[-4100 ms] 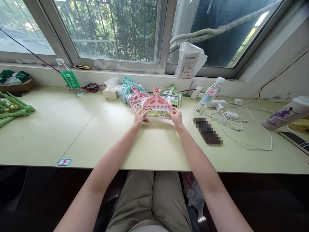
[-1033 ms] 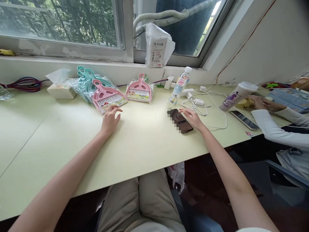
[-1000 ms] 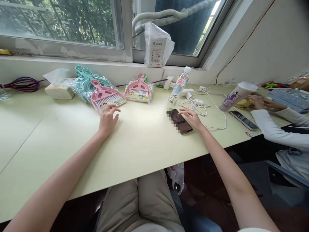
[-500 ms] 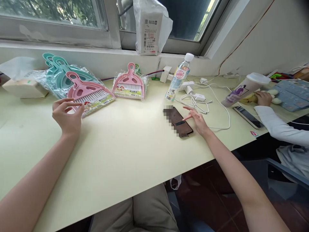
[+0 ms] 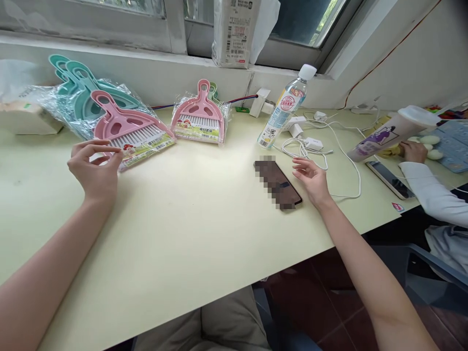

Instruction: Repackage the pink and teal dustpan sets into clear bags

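My left hand (image 5: 95,168) is over the table at the left, in front of a wrapped pink dustpan and brush set (image 5: 127,129). Its thumb and fingers curve toward each other with a gap between them, and nothing shows in it. My right hand (image 5: 312,180) is just right of a dark phone (image 5: 283,187) lying on the table, fingers loosely bent and apart, holding nothing. A second pink set (image 5: 199,119) in clear wrap lies farther back, with a green one behind it. Teal sets (image 5: 86,100) are stacked at the back left.
A bottle (image 5: 283,112) stands beside white chargers and cables (image 5: 310,144). Farther right are a lidded cup (image 5: 395,131), another phone (image 5: 389,179) and a person's sleeved arm (image 5: 429,187). A tissue pack (image 5: 29,117) sits far left; a wrapped package (image 5: 236,36) is on the windowsill.
My right hand has drawn back from over the phone, its pointing finger now bent. My left hand keeps nearly the same pose beside the pink set. The camera view has shifted.
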`<move>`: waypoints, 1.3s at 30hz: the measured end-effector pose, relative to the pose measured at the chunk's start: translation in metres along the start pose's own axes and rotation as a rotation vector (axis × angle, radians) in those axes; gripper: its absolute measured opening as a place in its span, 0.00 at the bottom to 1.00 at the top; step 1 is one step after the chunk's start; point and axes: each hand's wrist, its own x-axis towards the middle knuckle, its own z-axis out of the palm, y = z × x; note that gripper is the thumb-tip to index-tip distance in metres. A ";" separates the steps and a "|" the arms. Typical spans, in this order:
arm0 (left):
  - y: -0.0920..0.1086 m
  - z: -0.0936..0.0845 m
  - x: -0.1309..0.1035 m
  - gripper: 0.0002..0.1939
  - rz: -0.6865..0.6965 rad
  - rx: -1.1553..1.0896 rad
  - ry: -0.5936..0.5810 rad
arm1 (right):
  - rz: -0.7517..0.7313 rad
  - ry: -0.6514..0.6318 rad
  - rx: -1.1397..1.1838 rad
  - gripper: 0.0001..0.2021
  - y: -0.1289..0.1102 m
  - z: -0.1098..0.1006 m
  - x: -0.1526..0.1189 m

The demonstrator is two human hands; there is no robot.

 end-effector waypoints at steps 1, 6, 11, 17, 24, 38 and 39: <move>0.000 0.000 0.000 0.10 -0.001 0.000 0.000 | 0.007 0.018 -0.002 0.16 0.002 -0.001 0.001; 0.002 0.000 -0.001 0.09 -0.011 0.006 -0.011 | 0.015 0.054 -0.028 0.16 0.005 -0.002 0.002; 0.002 0.000 -0.001 0.09 -0.026 0.011 -0.011 | -0.004 0.036 -0.046 0.15 0.002 -0.001 0.001; 0.000 0.000 -0.001 0.08 -0.026 0.013 -0.012 | -0.024 0.027 -0.072 0.13 0.005 -0.002 0.002; 0.000 0.001 0.000 0.07 -0.033 -0.012 -0.005 | -0.052 -0.006 -0.127 0.05 0.008 -0.003 0.002; -0.003 0.003 0.000 0.06 -0.066 0.020 -0.028 | -0.127 -0.141 -0.220 0.11 -0.007 -0.003 -0.002; -0.002 0.002 0.000 0.06 -0.064 0.009 -0.024 | -0.122 -0.138 -0.223 0.11 -0.007 -0.003 -0.002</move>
